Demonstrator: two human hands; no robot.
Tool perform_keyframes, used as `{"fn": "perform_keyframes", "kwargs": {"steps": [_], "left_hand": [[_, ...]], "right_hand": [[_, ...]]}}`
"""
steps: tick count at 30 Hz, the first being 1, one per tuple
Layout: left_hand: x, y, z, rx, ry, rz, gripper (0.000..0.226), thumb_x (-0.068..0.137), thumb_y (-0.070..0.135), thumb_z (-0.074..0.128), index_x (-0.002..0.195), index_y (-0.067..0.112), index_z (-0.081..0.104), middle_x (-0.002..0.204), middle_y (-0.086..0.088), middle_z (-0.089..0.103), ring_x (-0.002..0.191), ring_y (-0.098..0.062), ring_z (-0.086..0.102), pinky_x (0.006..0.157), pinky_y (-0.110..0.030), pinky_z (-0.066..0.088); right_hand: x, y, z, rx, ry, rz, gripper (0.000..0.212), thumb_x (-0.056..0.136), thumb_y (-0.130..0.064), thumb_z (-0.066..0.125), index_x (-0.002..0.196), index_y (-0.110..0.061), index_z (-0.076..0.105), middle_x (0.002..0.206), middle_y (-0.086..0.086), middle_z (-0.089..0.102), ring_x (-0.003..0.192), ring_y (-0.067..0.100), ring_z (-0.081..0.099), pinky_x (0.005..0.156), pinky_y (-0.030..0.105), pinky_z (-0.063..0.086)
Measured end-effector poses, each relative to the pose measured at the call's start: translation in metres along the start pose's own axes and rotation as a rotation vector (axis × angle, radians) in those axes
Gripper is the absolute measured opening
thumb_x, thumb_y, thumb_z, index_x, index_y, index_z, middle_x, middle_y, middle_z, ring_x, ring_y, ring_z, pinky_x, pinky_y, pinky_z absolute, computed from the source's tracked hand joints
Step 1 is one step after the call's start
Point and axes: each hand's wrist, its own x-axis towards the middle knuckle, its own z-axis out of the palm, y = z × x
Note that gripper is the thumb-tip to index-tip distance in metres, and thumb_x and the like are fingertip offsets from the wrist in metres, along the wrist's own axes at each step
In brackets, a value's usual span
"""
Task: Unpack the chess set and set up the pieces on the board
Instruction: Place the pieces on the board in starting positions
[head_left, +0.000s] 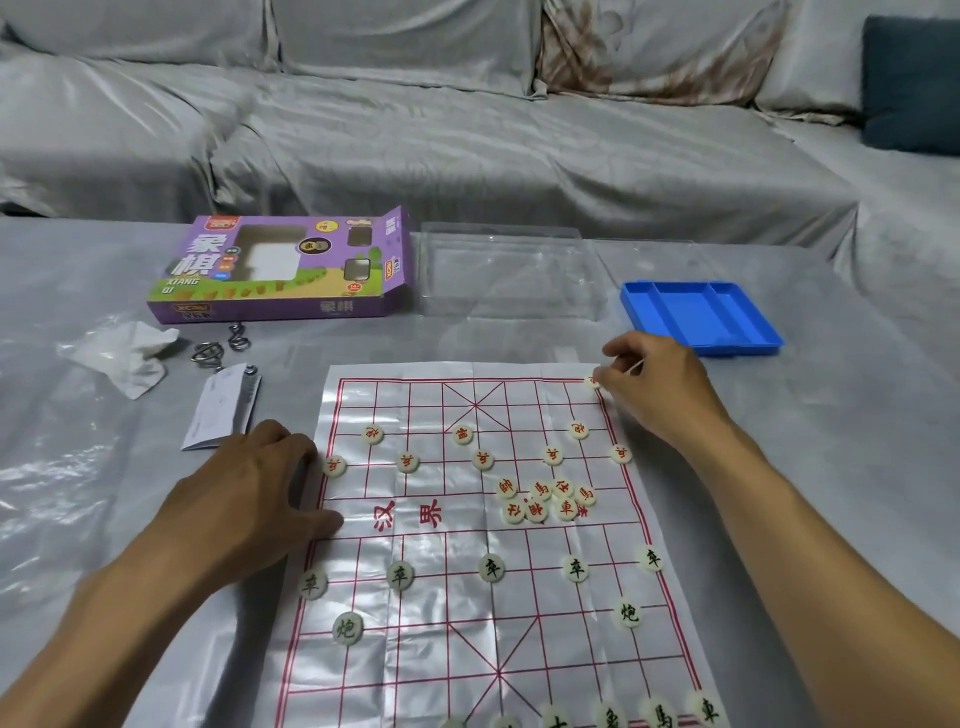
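Green pieces (658, 713) near — blue tray (701, 317) beyond — clear box (506, 270).

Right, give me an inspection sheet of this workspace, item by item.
Surface: table under a glossy grey sheet.
Job's things: paper board lies flat; green pieces on the near half, red pieces on the far half, a red cluster unplaced at mid-board; purple box open, blue tray, clear case.
Clutter: tissue, metal rings, leaflet.
Hands: left hand rests on the board's left edge; right hand, its fingers pinch a corner piece.
Cables: nothing seen.
Surroundings: covered sofa, blue cushion.
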Motion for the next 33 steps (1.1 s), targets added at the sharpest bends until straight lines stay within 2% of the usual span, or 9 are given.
{"fn": "perform_keyframes", "kwargs": {"steps": [2, 4, 7, 10, 16, 28, 31, 33], "left_hand": [[0.0, 0.001, -0.001, -0.001, -0.004, 0.0, 0.068, 0.072, 0.063, 0.069, 0.127, 0.029, 0.048, 0.128, 0.008, 0.046, 0.107, -0.013, 0.048, 0.082, -0.032, 0.051], [-0.001, 0.0, -0.001, -0.003, 0.002, 0.004, 0.066, 0.072, 0.063, 0.069, 0.125, 0.029, 0.049, 0.124, 0.008, 0.047, 0.105, -0.014, 0.048, 0.081, -0.033, 0.051], [-0.002, -0.001, 0.001, -0.008, 0.01, 0.004, 0.065, 0.072, 0.063, 0.067, 0.125, 0.03, 0.049, 0.124, 0.009, 0.046, 0.105, -0.014, 0.047, 0.079, -0.035, 0.051], [-0.003, -0.002, 0.001, -0.004, 0.007, 0.002, 0.064, 0.073, 0.062, 0.067, 0.126, 0.03, 0.048, 0.126, 0.009, 0.046, 0.106, -0.014, 0.047, 0.079, -0.035, 0.051], [-0.002, -0.001, 0.001, 0.0, 0.008, 0.001, 0.065, 0.072, 0.061, 0.069, 0.124, 0.028, 0.05, 0.124, 0.008, 0.047, 0.105, -0.015, 0.048, 0.08, -0.036, 0.051], [-0.001, -0.001, 0.0, -0.006, 0.011, -0.002, 0.066, 0.071, 0.062, 0.07, 0.125, 0.029, 0.05, 0.123, 0.009, 0.047, 0.106, -0.014, 0.048, 0.081, -0.036, 0.051], [-0.001, -0.001, 0.0, -0.005, 0.012, 0.0, 0.066, 0.071, 0.062, 0.069, 0.125, 0.029, 0.05, 0.124, 0.009, 0.047, 0.107, -0.014, 0.048, 0.08, -0.035, 0.05], [-0.001, -0.001, 0.0, 0.001, 0.009, 0.0, 0.066, 0.072, 0.063, 0.069, 0.126, 0.029, 0.049, 0.124, 0.009, 0.046, 0.107, -0.014, 0.048, 0.081, -0.035, 0.05]], "right_hand": [[-0.009, -0.01, -0.014, -0.012, 0.009, -0.041, 0.029, 0.09, -0.032, 0.067, 0.118, -0.023, 0.062, 0.098, -0.009, 0.059, 0.091, 0.009, 0.057, 0.079, 0.024, 0.049], [-0.023, -0.017, -0.022, -0.042, -0.052, -0.103, 0.025, 0.09, -0.031, 0.067, 0.114, -0.026, 0.063, 0.097, -0.011, 0.059, 0.088, 0.007, 0.057, 0.077, 0.021, 0.047], [-0.048, -0.019, -0.027, -0.134, -0.271, -0.177, 0.019, 0.09, -0.028, 0.067, 0.109, -0.03, 0.064, 0.095, -0.012, 0.06, 0.084, 0.005, 0.057, 0.078, 0.019, 0.046], [-0.051, -0.022, -0.031, -0.215, -0.485, -0.167, 0.016, 0.089, -0.025, 0.069, 0.102, -0.033, 0.064, 0.094, -0.015, 0.057, 0.084, 0.007, 0.057, 0.074, 0.017, 0.046], [-0.047, -0.021, -0.032, -0.268, -0.733, -0.152, 0.019, 0.084, -0.022, 0.074, 0.097, -0.032, 0.066, 0.095, -0.009, 0.06, 0.085, 0.014, 0.06, 0.071, 0.018, 0.051], [-0.039, -0.015, -0.029, -0.261, -0.62, -0.145, 0.013, 0.085, -0.02, 0.073, 0.086, -0.031, 0.066, 0.09, -0.014, 0.062, 0.082, 0.009, 0.061, 0.075, 0.021, 0.054], [-0.039, -0.018, -0.027, -0.251, -0.607, -0.157, 0.006, 0.088, -0.028, 0.07, 0.092, -0.03, 0.067, 0.094, -0.012, 0.062, 0.084, 0.009, 0.06, 0.075, 0.02, 0.051], [-0.04, -0.019, -0.027, -0.236, -0.599, -0.158, 0.008, 0.089, -0.034, 0.067, 0.094, -0.027, 0.068, 0.094, -0.01, 0.064, 0.084, 0.01, 0.06, 0.074, 0.02, 0.051]]}}
